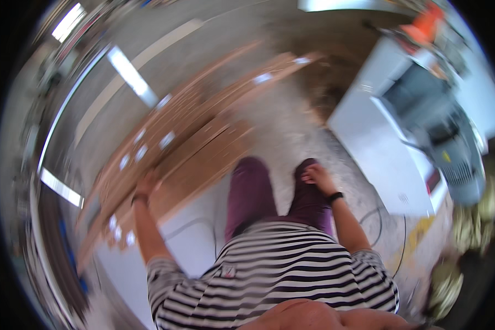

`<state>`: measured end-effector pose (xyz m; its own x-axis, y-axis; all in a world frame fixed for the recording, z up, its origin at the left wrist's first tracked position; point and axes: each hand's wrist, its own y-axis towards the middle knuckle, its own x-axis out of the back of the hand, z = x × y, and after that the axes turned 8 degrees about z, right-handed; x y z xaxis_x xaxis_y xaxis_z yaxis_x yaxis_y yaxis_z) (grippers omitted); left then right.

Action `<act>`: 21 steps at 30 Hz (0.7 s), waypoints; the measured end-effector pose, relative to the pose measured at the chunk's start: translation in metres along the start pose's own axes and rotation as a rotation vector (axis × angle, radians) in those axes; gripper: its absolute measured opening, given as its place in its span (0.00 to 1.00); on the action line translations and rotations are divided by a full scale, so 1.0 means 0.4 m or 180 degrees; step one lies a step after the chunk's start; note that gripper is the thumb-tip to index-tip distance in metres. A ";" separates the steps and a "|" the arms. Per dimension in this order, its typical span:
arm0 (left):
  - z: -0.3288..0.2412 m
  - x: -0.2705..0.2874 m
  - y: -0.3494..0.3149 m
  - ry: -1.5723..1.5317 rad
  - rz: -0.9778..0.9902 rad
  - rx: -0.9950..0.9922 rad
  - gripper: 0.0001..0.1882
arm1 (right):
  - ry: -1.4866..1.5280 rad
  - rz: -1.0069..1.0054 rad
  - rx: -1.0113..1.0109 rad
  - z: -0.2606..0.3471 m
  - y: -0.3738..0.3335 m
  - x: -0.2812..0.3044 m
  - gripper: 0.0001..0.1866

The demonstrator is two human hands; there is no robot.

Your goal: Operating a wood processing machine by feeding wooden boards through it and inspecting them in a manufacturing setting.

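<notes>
My left hand (147, 186) rests on a stack of long, flat brown pieces (203, 157), with its thumb apart from the other fingers. Motion blur hides whether these pieces are cardboard or wooden board. White patches mark several of their edges. Beside my right thigh, my right hand (319, 177) hangs with its fingers curled in. Whatever may be inside those fingers is hidden. A dark band circles each wrist.
At the right, a grey machine (455, 157) with a vented housing sits by a white panel-sided table (382, 137). An orange object (425, 26) is behind it. Dark cables (404, 247) trail over the floor. Shiny gold-green bags (445, 289) lie at the lower right.
</notes>
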<state>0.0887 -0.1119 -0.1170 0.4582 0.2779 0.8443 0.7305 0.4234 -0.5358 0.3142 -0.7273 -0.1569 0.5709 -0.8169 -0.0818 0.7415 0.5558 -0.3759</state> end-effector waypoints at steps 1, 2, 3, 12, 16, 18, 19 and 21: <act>0.200 -0.059 -0.067 0.0608 -0.0132 0.0166 0.32 | 0.0499 0.0543 0.0043 0.017 0.044 -0.084 0.11; 0.415 -0.103 -0.160 0.1706 -0.0687 0.0041 0.32 | 0.0345 0.0728 0.0129 0.025 0.092 -0.153 0.10; 0.315 -0.109 -0.062 0.1288 -0.0269 0.0158 0.34 | 0.0197 0.0496 0.0023 0.018 0.076 -0.105 0.10; -0.052 -0.156 -0.104 -0.0040 -0.1794 0.0163 0.45 | 0.0865 0.0296 0.0701 -0.032 0.032 -0.042 0.09; -0.247 -0.130 -0.194 -0.0133 -0.0898 0.0660 0.40 | 0.0798 0.0275 0.0714 -0.018 0.017 -0.047 0.09; -0.270 -0.144 -0.212 -0.0216 -0.0567 0.1172 0.39 | 0.0058 0.0264 0.0387 0.040 -0.004 -0.066 0.11; -0.254 -0.167 -0.204 -0.0225 -0.0575 0.1186 0.39 | 0.0052 0.0280 0.0394 0.043 0.006 -0.070 0.11; -0.244 -0.191 -0.192 -0.0361 -0.0896 0.1126 0.39 | -0.0068 0.0221 0.0285 0.043 0.012 -0.073 0.11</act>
<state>0.0469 -0.2500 -0.1393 0.1944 0.1942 0.9615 0.5917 0.7586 -0.2729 0.3073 -0.6982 -0.1403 0.6286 -0.7731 -0.0847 0.7279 0.6232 -0.2860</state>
